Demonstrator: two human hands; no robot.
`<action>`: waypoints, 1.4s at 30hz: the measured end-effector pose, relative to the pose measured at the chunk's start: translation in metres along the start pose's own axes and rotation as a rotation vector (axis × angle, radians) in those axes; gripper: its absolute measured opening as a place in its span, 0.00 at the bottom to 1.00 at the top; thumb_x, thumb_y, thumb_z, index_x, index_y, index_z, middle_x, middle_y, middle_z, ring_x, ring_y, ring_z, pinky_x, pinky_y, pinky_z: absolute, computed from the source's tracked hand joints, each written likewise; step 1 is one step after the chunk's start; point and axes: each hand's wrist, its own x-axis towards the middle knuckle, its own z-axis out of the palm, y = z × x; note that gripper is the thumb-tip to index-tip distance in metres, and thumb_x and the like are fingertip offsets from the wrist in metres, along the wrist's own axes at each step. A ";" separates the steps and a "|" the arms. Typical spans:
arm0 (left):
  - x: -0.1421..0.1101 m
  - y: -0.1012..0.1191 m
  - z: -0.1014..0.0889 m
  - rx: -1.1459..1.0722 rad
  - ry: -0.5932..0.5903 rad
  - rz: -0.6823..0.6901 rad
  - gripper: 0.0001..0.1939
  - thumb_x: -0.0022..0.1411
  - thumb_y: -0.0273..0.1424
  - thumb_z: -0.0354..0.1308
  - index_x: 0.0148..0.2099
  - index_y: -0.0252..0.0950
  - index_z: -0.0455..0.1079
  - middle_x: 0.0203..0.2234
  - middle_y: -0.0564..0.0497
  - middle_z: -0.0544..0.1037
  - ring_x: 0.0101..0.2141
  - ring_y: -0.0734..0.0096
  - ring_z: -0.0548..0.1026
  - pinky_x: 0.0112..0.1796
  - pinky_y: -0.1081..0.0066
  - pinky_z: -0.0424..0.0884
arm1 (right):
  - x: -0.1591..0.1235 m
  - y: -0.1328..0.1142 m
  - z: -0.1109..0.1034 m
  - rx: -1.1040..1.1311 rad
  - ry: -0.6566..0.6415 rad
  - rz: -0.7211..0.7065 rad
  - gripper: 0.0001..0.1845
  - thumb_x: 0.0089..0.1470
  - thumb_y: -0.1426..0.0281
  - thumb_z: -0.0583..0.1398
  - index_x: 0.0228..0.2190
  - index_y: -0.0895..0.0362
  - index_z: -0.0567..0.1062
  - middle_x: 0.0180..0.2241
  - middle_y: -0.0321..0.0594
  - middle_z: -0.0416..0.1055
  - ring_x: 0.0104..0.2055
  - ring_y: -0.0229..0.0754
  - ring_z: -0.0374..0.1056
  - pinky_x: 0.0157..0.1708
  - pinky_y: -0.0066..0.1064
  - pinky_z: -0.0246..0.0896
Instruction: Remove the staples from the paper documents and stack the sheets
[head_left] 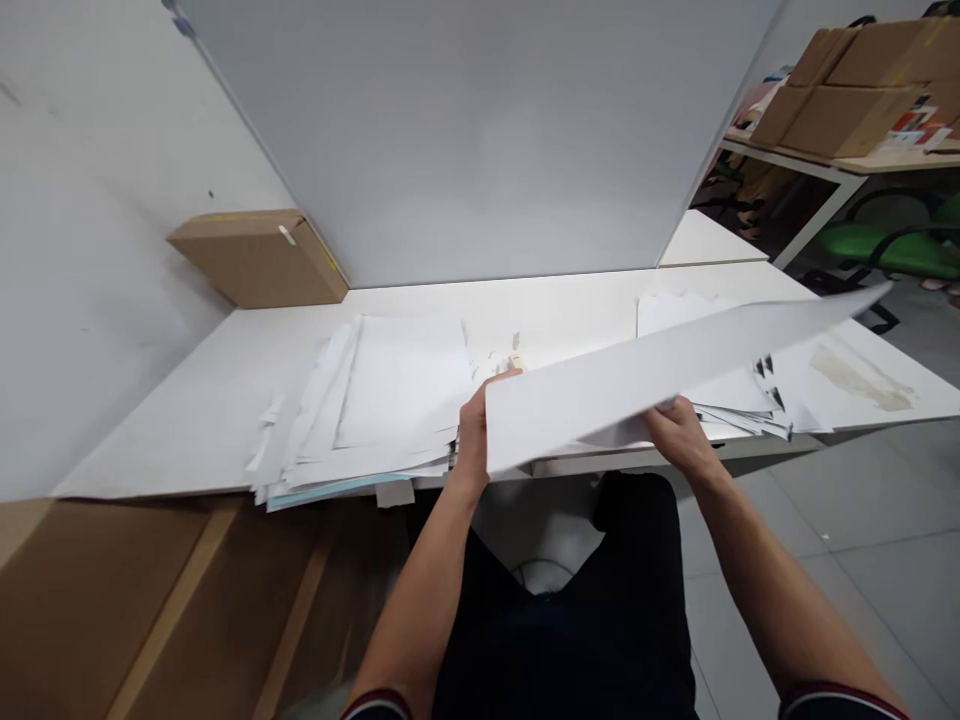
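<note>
A large white sheet of paper (645,370) is held up above the desk, tilted so its right end rises higher. My left hand (476,420) grips its left end, with the fingers partly behind it. Under its lower edge, my right hand (675,430) is closed on the sheet; the fingertips are partly hidden. Left of my left hand lies a loose stack of white paper (405,380), with a light blue sheet (337,490) near its bottom. More papers (739,390) lie beyond my right hand, partly covered by the held sheet. A small cream-coloured object (516,363) sits behind my left hand.
The white desk (180,400) meets a whiteboard-like panel (487,150) at the back. A cardboard box (262,260) leans at the back left, and open cartons (225,600) stand below. At right are stacked boxes (840,110) on another table and a green chair (885,245).
</note>
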 end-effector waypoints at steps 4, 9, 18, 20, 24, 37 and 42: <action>-0.016 0.003 0.000 0.068 -0.271 -0.218 0.15 0.54 0.43 0.56 0.36 0.35 0.66 0.20 0.56 0.68 0.21 0.77 0.67 0.22 0.76 0.63 | -0.027 -0.007 -0.016 0.044 -0.141 0.296 0.23 0.50 0.55 0.59 0.38 0.61 0.77 0.35 0.46 0.76 0.40 0.53 0.72 0.35 0.34 0.68; -0.042 -0.011 -0.004 0.147 -0.592 -0.507 0.20 0.57 0.44 0.52 0.46 0.36 0.64 0.25 0.53 0.73 0.20 0.75 0.71 0.22 0.74 0.65 | -0.068 0.029 -0.033 0.058 -0.173 0.501 0.26 0.50 0.56 0.59 0.46 0.59 0.71 0.41 0.46 0.75 0.43 0.53 0.71 0.38 0.36 0.69; -0.006 -0.037 0.006 0.582 -0.112 0.161 0.16 0.62 0.31 0.46 0.50 0.37 0.65 0.39 0.46 0.74 0.38 0.67 0.72 0.41 0.66 0.67 | -0.106 0.045 -0.059 0.241 -0.390 0.852 0.30 0.50 0.58 0.61 0.51 0.59 0.65 0.40 0.47 0.76 0.35 0.47 0.74 0.30 0.31 0.70; 0.006 -0.048 0.012 0.610 -0.079 0.288 0.18 0.62 0.27 0.44 0.54 0.36 0.62 0.44 0.44 0.71 0.44 0.65 0.69 0.46 0.64 0.65 | -0.107 0.043 -0.059 0.253 -0.406 0.883 0.30 0.50 0.58 0.61 0.51 0.60 0.65 0.39 0.47 0.76 0.33 0.47 0.74 0.28 0.31 0.69; 0.017 -0.060 0.018 0.672 -0.115 0.358 0.23 0.62 0.23 0.41 0.58 0.37 0.59 0.44 0.45 0.70 0.45 0.63 0.66 0.47 0.63 0.63 | -0.107 0.040 -0.060 0.254 -0.396 0.889 0.29 0.50 0.58 0.61 0.50 0.59 0.66 0.38 0.47 0.77 0.33 0.47 0.74 0.28 0.32 0.69; 0.015 -0.062 0.019 0.765 -0.152 0.304 0.25 0.61 0.20 0.39 0.58 0.37 0.61 0.39 0.44 0.69 0.41 0.63 0.63 0.44 0.65 0.63 | -0.097 0.044 -0.054 0.278 -0.385 0.835 0.26 0.49 0.58 0.61 0.47 0.58 0.70 0.38 0.47 0.76 0.31 0.49 0.74 0.28 0.37 0.70; 0.015 -0.066 0.020 0.804 -0.145 0.320 0.27 0.58 0.17 0.40 0.56 0.37 0.64 0.39 0.43 0.68 0.40 0.62 0.63 0.43 0.65 0.63 | -0.095 0.044 -0.055 0.288 -0.337 0.847 0.26 0.47 0.59 0.63 0.46 0.58 0.70 0.36 0.47 0.77 0.31 0.49 0.74 0.27 0.36 0.70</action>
